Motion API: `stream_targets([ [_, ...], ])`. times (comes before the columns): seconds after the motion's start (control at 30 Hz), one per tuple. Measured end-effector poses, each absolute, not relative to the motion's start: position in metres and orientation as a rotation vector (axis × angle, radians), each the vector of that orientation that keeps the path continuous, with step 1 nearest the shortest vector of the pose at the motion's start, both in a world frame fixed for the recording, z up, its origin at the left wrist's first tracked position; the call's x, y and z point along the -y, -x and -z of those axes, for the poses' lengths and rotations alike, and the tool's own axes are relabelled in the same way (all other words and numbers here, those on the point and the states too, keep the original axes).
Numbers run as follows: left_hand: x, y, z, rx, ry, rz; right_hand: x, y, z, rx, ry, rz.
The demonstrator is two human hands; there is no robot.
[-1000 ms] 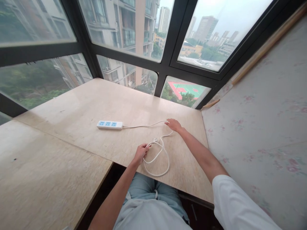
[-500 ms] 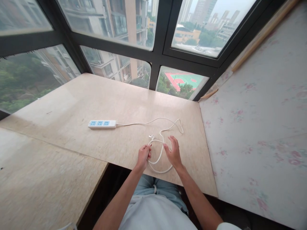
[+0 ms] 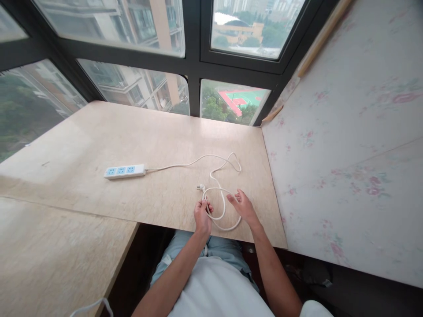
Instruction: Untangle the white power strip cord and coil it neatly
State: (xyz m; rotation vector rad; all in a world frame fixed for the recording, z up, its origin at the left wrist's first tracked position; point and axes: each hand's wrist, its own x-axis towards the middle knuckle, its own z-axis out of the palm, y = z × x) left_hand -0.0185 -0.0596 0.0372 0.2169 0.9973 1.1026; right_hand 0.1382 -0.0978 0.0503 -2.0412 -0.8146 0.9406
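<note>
A white power strip [image 3: 124, 171] with blue socket faces lies on the table, left of my hands. Its white cord [image 3: 228, 229] runs right, bends back and forms a loop between my hands. My left hand [image 3: 203, 215] pinches the cord just below its white plug [image 3: 202, 187], which points left. At the loop's right side is my right hand [image 3: 243, 207], thumb and fingers apart around the cord. Whether it touches the cord is hard to tell.
The pale table [image 3: 158, 132] meets dark-framed windows [image 3: 193, 70] at the back and a floral-papered wall [image 3: 330, 145] on the right. A second tabletop [image 3: 66, 246] adjoins at the lower left, with another white cable [image 3: 89, 305] at its edge.
My view has shifted, so the power strip and table appear further left. My right hand has turned inward, its fingers less spread and nearer the loop. My left hand still holds the cord.
</note>
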Motion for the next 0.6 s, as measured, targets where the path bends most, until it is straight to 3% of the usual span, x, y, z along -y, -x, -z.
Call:
stream_targets([
  [0.23, 0.056, 0.007, -0.041, -0.863, 0.015, -1.084, 0.115, -0.162, -0.076, 0.546, 1.325, -1.539],
  [0.33, 0.057, -0.002, -0.046, -0.783, 0.070, -1.030, 0.129, -0.170, -0.072, 0.458, 1.082, -1.569],
  [0.6, 0.061, -0.003, -0.049, -0.989, -0.249, -0.956, 0.152, -0.186, -0.064, 0.261, 1.023, -1.465],
])
